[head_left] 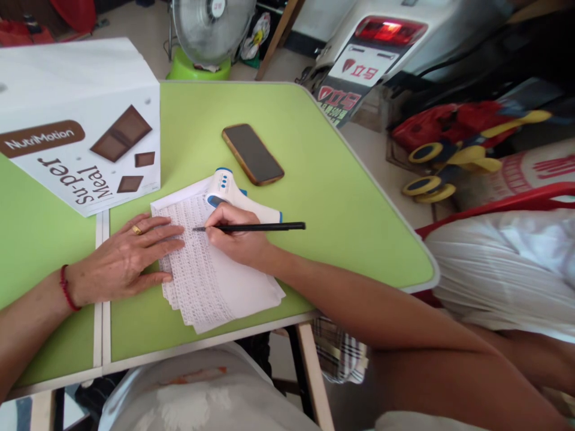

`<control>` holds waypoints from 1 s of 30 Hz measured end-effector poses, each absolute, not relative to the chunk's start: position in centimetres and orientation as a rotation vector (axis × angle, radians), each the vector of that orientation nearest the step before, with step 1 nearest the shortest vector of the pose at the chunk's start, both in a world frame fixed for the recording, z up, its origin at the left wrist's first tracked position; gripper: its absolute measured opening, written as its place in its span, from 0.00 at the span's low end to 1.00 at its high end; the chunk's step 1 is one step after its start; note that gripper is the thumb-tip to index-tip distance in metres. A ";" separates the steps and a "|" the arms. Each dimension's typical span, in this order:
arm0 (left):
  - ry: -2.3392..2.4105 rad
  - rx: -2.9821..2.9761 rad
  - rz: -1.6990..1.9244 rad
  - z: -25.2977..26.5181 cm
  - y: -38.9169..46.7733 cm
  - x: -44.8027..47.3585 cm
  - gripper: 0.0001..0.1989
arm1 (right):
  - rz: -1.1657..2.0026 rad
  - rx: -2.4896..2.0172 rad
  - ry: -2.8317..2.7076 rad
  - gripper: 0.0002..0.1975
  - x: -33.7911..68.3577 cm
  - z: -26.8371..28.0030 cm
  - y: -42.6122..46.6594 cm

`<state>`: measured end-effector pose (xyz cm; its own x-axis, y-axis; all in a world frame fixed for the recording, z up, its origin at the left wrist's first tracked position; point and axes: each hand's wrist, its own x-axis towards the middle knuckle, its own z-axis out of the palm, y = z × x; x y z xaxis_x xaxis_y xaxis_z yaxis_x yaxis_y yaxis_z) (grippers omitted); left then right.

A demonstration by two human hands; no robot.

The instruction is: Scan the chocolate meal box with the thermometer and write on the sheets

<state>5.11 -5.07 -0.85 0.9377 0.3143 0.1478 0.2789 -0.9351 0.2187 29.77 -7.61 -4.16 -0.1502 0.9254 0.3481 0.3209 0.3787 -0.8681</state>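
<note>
My left hand point(128, 257) lies flat with its fingers spread, fingertips on the left part of a stack of handwritten paper sheets point(251, 287). It wears a gold ring and a red bracelet. My right hand point(238, 233) rests on the same stack, its fingers closed around a black pen point(269, 227). The pen's tip is at the written lines, and its other end points right. Rows of small handwriting cover the left side of the top sheet; its lower right part is blank. A white and blue forehead thermometer point(231, 190) lies at the stack's top edge, partly behind my right hand.
A phone point(253, 154) lies face up on the green table point(350, 209). At the left stands a white NutriMotion box point(81, 143). Beyond the table are a fan point(213, 30) and a scooter point(372, 54). Another person in white clothing point(498, 263) sits at the right.
</note>
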 end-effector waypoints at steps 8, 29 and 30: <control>0.454 2.885 0.269 -0.9 -5.0 5.1 0.25 | 0.789 -1.120 -1.672 0.03 29.9 -4.2 -7.6; 0.447 2.883 0.265 -0.8 -5.1 4.9 0.24 | -0.188 -0.891 -2.607 0.13 32.6 -2.6 -7.7; 0.448 2.880 0.266 -0.8 -5.1 4.9 0.24 | -0.214 -0.899 -2.668 0.15 32.8 -2.4 -7.7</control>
<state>4.91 -5.08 -0.78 0.9373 0.3172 0.1445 0.2785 -0.9308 0.2369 32.78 -7.72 -2.43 -0.7521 0.5630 0.3426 0.6104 0.7911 0.0397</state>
